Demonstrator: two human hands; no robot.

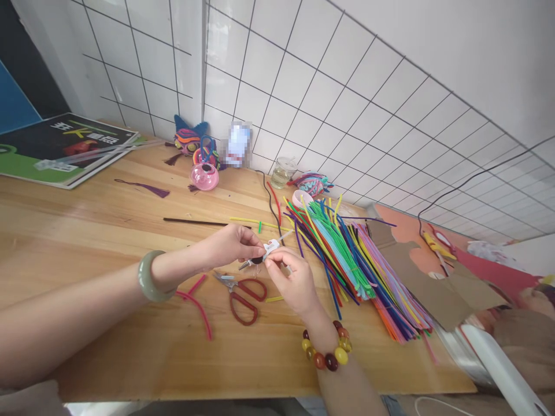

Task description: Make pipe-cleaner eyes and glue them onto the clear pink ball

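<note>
Over the middle of the wooden table (143, 323), my left hand (236, 245) and my right hand (295, 280) meet at the fingertips. Between them is a small white glue gun (271, 247), its dark tip pointing down to the left and a clear stick showing at its upper end. A small black piece (257, 260) sits at my left fingertips. My right thumb and forefinger are pinched by the gun's lower side; what they grip is too small to tell. Just below my hands lie red-handled scissors (246, 300), blades toward the left.
Bundles of colourful pipe cleaners (347, 254) lie to the right, beside cardboard (416, 283). Pink stems (203, 312) lie left of the scissors. Along the wall stand a glass cup (282, 172), stuffed ornaments (191, 138) and a pink container (204, 177). A person shows at the right edge.
</note>
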